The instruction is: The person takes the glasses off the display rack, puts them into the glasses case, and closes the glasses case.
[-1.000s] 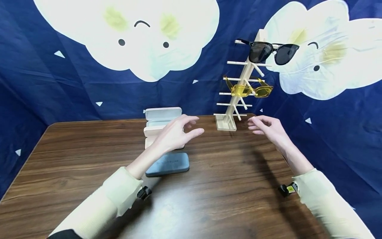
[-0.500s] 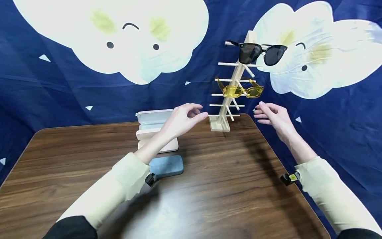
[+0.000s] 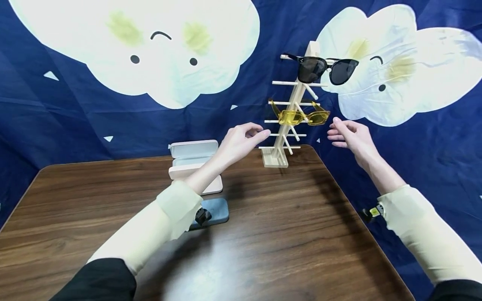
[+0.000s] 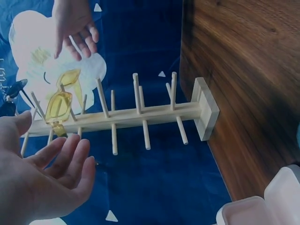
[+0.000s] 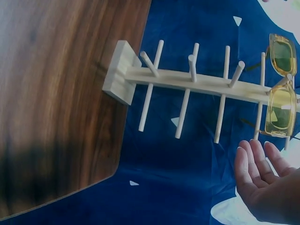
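Nearest the camera lies the brown tabletop, with a grey-blue case partly hidden under the left sleeve and, beyond it, an open pale case with its lid raised.

Further out, both hands are lifted off the tabletop on either side of the wooden rack. The left hand hangs with fingers loosely bent and thumb near the fingertips, grasping nothing; in the left wrist view its fingers lie just below the yellow glasses. The right hand is released too, fingers straight and spread a little, pointing leftward at the rack, holding nothing.

The yellow glasses sit on the rack's third pair of pegs from the top, between the two hands and slightly above them. Their long axis runs crosswise to the rack's upright post, so one end faces each hand. The right hand looks the closer of the two: its fingertips are just beside the near lens in the right wrist view, while the left hand sits near the pegs below and a little lower than the frame.

Farthest and highest, black sunglasses rest on the top pegs, well above both hands, against the blue cloud-printed backdrop
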The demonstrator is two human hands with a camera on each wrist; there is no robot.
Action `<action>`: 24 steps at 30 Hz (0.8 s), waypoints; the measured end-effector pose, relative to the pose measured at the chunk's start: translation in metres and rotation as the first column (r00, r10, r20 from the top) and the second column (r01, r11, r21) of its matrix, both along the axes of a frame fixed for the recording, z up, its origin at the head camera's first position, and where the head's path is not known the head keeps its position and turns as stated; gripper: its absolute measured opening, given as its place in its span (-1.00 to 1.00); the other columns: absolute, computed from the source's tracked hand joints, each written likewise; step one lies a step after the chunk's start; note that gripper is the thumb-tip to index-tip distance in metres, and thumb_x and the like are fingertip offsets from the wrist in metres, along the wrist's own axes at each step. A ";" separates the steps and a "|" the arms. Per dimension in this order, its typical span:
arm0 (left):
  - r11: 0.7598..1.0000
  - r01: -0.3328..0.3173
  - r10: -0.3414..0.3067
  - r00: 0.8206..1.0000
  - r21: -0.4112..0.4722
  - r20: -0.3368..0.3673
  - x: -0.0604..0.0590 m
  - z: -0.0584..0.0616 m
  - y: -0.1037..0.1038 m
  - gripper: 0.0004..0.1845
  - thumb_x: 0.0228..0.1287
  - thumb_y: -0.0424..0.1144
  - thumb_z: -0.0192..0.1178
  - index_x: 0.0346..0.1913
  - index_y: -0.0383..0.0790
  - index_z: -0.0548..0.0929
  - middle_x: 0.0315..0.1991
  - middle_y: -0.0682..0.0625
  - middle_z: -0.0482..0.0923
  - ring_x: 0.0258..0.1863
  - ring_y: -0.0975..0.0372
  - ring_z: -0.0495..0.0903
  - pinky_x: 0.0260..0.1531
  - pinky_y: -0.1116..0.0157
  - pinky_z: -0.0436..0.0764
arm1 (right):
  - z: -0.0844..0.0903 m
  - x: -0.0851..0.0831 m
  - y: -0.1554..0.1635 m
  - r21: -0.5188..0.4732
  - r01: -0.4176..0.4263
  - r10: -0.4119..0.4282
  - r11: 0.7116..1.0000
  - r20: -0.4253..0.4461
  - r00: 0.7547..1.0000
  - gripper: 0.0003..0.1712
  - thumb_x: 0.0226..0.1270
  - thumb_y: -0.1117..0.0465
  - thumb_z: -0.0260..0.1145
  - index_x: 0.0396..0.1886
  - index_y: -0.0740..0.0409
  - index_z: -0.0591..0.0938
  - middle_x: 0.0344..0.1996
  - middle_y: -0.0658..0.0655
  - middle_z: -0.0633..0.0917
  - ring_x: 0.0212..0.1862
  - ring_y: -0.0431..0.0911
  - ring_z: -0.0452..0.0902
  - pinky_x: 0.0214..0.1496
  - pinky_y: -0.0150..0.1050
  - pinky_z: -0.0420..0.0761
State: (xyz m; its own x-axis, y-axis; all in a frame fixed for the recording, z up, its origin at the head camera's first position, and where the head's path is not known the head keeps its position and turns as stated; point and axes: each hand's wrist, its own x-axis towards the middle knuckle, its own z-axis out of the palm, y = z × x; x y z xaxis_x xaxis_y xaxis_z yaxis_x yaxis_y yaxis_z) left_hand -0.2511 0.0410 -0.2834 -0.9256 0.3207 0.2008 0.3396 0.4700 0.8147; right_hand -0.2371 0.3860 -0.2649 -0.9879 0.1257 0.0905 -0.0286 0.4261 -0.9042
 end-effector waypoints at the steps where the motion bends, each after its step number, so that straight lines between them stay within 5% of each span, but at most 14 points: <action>1: 1.000 -0.003 0.003 1.000 0.003 0.004 -0.001 0.000 0.001 -0.49 0.39 0.27 0.20 0.15 -0.01 0.72 -0.03 0.05 0.77 0.01 0.23 0.68 0.05 0.19 0.62 | 0.002 -0.002 0.000 0.014 0.000 0.000 1.000 0.006 1.000 -0.31 0.47 -0.29 0.21 0.12 0.28 0.56 -0.34 -0.25 0.78 -0.22 -0.34 0.76 -0.18 -0.47 0.74; 14: 0.992 -0.060 0.040 0.985 0.113 0.170 -0.023 0.006 0.021 -0.42 0.43 0.32 0.10 0.13 -0.08 0.72 -0.12 -0.01 0.77 -0.03 0.15 0.72 0.01 0.26 0.58 | 0.018 -0.031 0.004 0.001 -0.089 0.088 0.996 0.183 0.979 -0.08 0.54 -0.38 -0.02 0.33 0.41 0.41 -0.41 -0.33 0.75 -0.28 -0.41 0.73 -0.17 -0.47 0.73; 24: 0.956 -0.083 -0.008 0.951 0.281 0.308 -0.038 0.009 0.037 -0.39 0.43 0.26 0.13 0.13 -0.24 0.71 -0.01 -0.12 0.76 -0.01 0.11 0.71 0.17 0.10 0.67 | 0.024 -0.047 0.009 -0.062 -0.114 0.127 0.992 0.274 0.953 -0.24 0.53 -0.38 0.01 0.18 0.24 0.45 -0.40 -0.27 0.76 -0.26 -0.36 0.75 -0.13 -0.41 0.75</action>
